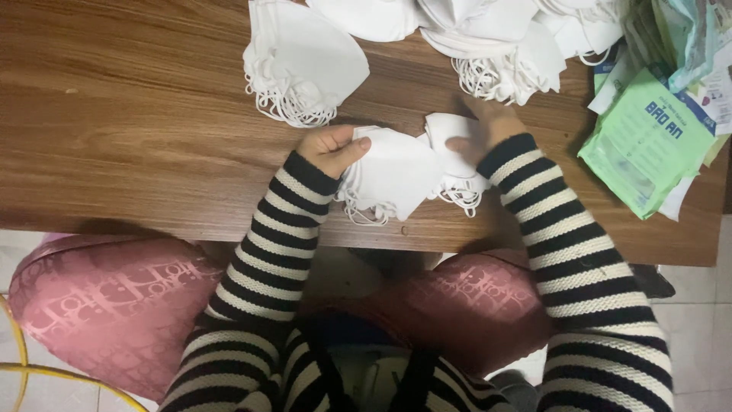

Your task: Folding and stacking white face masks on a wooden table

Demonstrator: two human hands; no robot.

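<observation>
Two stacks of masks sit at the bench [114, 152] edge: your left hand [332, 149] pinches the larger stack [393, 175], your right hand [488, 126] presses fingers closed on the smaller [454, 149]. They look light, soft and slippery; grip the folded edges, not the loops.

- Left hand [329, 149]: fingers curled, thumb pressed forward in a pinch, knuckles up, just left of the right hand.
- Right hand [488, 122]: palm down, fingers bent.
- Both forearms in black-and-white striped sleeves, angled inward, elbows bent.
</observation>
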